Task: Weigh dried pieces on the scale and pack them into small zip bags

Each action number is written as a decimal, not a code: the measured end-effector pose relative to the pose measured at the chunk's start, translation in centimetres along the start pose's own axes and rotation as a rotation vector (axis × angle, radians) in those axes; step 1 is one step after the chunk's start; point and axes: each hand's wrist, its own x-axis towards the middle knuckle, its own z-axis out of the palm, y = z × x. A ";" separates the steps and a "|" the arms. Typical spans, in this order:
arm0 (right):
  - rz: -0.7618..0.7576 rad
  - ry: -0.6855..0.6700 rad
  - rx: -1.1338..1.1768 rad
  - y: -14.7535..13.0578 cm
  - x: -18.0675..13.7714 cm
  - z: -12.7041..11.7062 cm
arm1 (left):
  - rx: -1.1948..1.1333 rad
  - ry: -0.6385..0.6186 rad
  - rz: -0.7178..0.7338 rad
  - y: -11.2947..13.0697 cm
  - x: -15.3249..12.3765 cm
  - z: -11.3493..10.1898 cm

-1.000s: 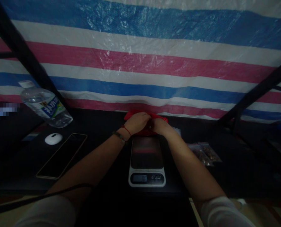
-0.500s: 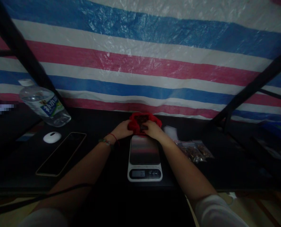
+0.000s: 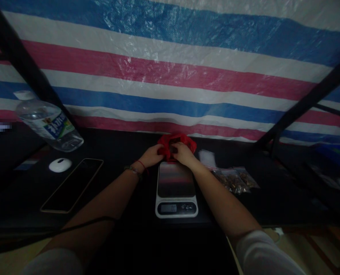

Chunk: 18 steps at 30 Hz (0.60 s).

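- A red bag (image 3: 177,142) is seen on the dark table (image 3: 124,149), just behind the far edge of a kitchen scale (image 3: 176,189) and close to the striped tarp (image 3: 170,76) hung behind it.
- The bag is crumpled into a low bundle. Its long axis is laid from left to right, along the table's far edge and across the scale's long axis, which runs away from the person.
- A dark patch is seen at the top middle of the bag, between the two hands, so its mouth appears to be turned upward; in the dim light this cannot be told for certain.
- The left hand (image 3: 152,156) is pressed to the bag's left side, with the fingers curled closed on the red material.
- The right hand (image 3: 183,153) is set on the bag's right half, its fingers bent over and gripping the material; the two hands are nearly touching.
- The scale's plate is bare, and its display is faced toward the person.
- To the left a phone (image 3: 72,185), a white mouse (image 3: 60,165) and a water bottle (image 3: 48,124) are placed; the bottle appears tilted in this view.
- To the right small clear packets (image 3: 234,179) of brownish contents are laid, well apart from the bag.
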 end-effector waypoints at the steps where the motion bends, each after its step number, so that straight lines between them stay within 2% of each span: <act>1: 0.000 0.001 0.017 0.1 0.0 0.1 | -0.026 0.002 0.012 0.1 0.0 0.1; 6: 0.038 0.028 0.193 0.9 0.2 0.4 | -0.177 0.059 0.040 -0.3 0.4 0.5; 9: 0.093 0.025 0.331 1.4 0.1 0.5 | -0.220 0.179 -0.004 -0.7 0.7 0.3; 12: 0.163 0.036 0.394 1.8 0.0 0.4 | -0.150 0.343 -0.128 -1.2 0.7 -0.3; 15: 0.186 0.063 0.319 2.1 0.0 -0.2 | -0.130 0.463 -0.238 -1.5 0.6 -0.8; 17: 0.161 0.075 0.177 2.2 0.0 -0.8 | -0.116 0.444 -0.280 -1.3 0.5 -1.1; 18: 0.141 0.072 0.095 2.1 0.0 -1.0 | -0.091 0.393 -0.278 -1.1 0.4 -1.1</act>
